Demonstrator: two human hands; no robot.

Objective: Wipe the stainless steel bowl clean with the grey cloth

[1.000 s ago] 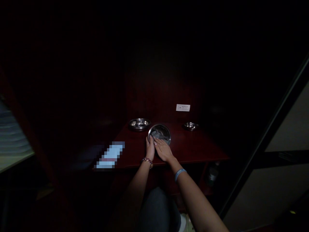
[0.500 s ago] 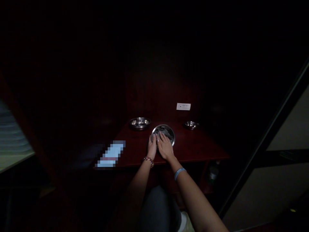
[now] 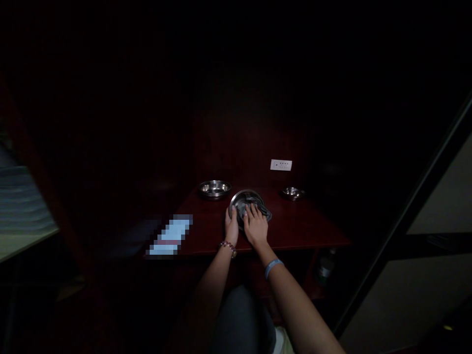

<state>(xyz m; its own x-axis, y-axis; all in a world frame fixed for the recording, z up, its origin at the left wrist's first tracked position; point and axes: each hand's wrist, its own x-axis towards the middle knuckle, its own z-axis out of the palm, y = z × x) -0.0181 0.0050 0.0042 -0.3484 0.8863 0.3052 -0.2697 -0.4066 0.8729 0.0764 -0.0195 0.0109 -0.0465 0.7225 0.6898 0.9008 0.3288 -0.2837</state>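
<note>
1. The left hand (image 3: pixel 231 227) cups the near left rim of a steel bowl (image 3: pixel 241 200), fingers curled against its side to steady it; the bowl is tilted up toward the person at the middle of the dark red table (image 3: pixel 295 226).
2. The right hand (image 3: pixel 255 226) lies flat, fingers spread, pressing a dark grey cloth (image 3: pixel 262 211) into the bowl. A corner of the cloth hangs over the bowl's right rim.
3. A beaded bracelet (image 3: pixel 227 245) sits on the left wrist, a blue band (image 3: pixel 273 266) on the right.
4. Farther back on the left stands a second, wider steel bowl (image 3: pixel 214 189); at the back right, well apart, is a small steel dish (image 3: pixel 293 192).
5. A white socket plate (image 3: pixel 280 164) is on the back wall. A blurred pale patch (image 3: pixel 170 235) lies near the table's left front edge.
6. Risks, as I judge them: the bowl rests on its edge, so a hard push from the right hand could make it skid out of the left hand's light hold. The smooth tabletop offers little grip. The dim light makes it hard to tell what the cloth has covered. The bowl behind sits near enough that a slip could knock against it.
</note>
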